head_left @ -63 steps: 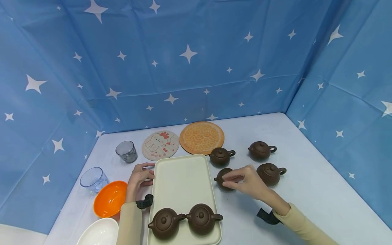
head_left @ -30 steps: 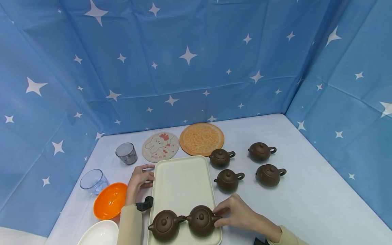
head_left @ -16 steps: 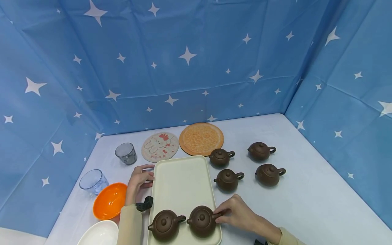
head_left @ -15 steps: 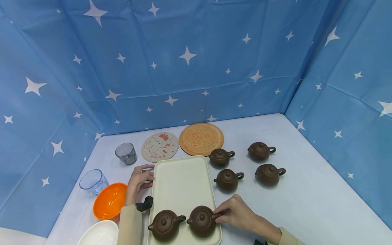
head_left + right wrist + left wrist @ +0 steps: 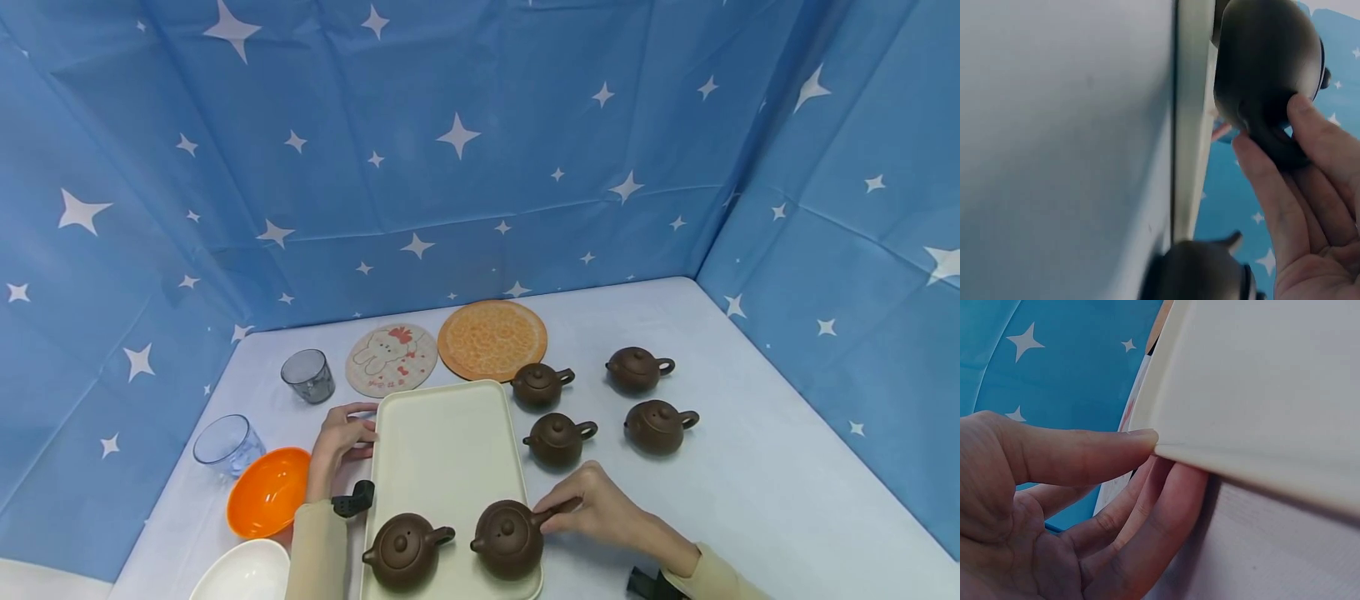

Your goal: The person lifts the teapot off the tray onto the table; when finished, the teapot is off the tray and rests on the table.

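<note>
My left hand (image 5: 344, 442) pinches the left rim of the cream tray (image 5: 446, 442), thumb on top and fingers beneath, as the left wrist view shows. My right hand (image 5: 597, 510) grips the handle of a dark brown teapot (image 5: 510, 542) over the tray's near right corner. In the right wrist view thumb and fingers close on that teapot's handle (image 5: 1275, 142). A second brown teapot (image 5: 403, 550) stands on the tray at the near left, its handle toward the held one.
Several smaller brown teapots stand right of the tray, the nearest one (image 5: 557, 440) close to its edge. Left are an orange bowl (image 5: 268, 492), a white bowl (image 5: 243, 575), a blue glass (image 5: 228, 446) and a grey glass (image 5: 309, 377). Two round mats, rabbit (image 5: 392, 360) and orange (image 5: 492, 340), lie behind.
My right hand came from the small teapot by the tray to the handle of the near right teapot, then shifted it rightward, away from the other teapot. The left hand stayed at the rim.
</note>
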`<state>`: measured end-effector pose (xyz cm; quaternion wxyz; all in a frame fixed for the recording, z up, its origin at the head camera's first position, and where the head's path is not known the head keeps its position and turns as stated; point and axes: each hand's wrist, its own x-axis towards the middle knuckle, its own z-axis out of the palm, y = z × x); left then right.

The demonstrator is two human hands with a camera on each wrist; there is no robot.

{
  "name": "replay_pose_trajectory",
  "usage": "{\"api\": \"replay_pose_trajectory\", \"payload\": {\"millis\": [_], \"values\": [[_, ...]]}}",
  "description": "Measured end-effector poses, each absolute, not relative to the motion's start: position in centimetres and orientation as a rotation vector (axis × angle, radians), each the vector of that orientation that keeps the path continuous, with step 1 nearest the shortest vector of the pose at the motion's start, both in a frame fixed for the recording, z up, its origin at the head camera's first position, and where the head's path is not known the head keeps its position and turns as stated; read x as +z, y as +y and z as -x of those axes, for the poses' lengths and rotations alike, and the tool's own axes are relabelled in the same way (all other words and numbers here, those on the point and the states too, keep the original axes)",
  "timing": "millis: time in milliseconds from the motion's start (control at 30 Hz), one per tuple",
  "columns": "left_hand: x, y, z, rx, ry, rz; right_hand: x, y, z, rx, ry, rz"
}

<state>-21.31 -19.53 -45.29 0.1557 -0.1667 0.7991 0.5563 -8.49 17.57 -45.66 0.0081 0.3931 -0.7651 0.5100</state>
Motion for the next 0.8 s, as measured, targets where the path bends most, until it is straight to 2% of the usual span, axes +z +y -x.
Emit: {"api": "replay_pose_trajectory", "payload": {"millis": [233, 533, 800], "values": [[-45.2, -19.5, 21.3, 1.584, 2.299, 0.48, -44.8, 20.5, 8.8, 1.562, -2.355, -1.232], [-45.1, -19.5, 21.3, 1.592, 2.294, 0.479, -43.3, 27.0, 8.2, 1.518, -2.401, -0.985], [-45.1, -19.5, 21.3, 1.585, 2.295, 0.482, -43.7, 32.9, 7.6, 1.576, -2.449, -0.835]]}}
